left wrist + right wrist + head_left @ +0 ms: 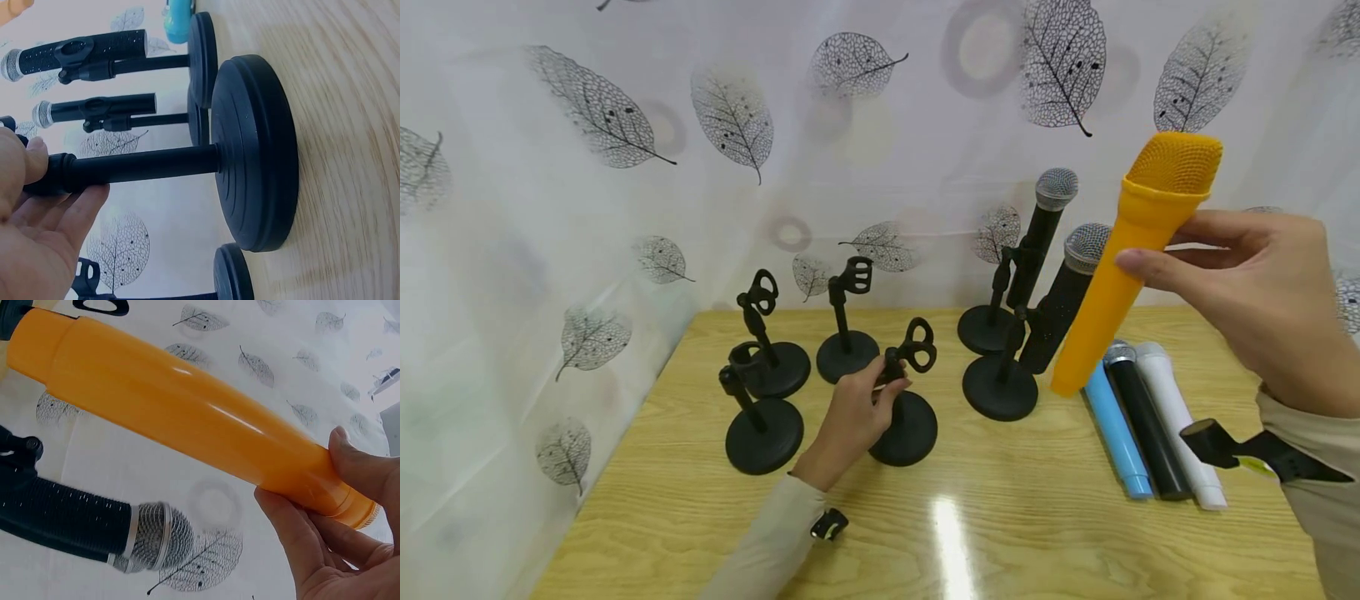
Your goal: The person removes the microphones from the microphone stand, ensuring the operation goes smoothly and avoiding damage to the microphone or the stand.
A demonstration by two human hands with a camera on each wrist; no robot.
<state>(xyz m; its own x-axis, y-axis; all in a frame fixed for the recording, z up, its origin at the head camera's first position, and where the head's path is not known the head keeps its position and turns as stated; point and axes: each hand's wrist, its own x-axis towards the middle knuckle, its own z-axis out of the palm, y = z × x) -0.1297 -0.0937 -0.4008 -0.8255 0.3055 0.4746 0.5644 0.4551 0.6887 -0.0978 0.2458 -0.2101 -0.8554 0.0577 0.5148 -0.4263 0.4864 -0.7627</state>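
My right hand (1262,292) pinches a yellow-orange microphone (1138,258) just below its mesh head, holding it tilted in the air with its lower end down to the left. In the right wrist view the thumb and fingers grip the orange barrel (187,412) near the head. My left hand (857,412) grips the top of a black microphone stand (906,429), under its ring clip (919,344). That clip holds nothing. The left wrist view shows the stand's pole (144,167) between the hand and the round base (256,153).
Left of my left hand stand several black stands with unfilled clips, such as one (763,437). Two stands at the back right hold black microphones (1041,225). Blue (1116,429), black (1150,425) and white (1183,429) microphones lie at the right on the wooden table (700,542).
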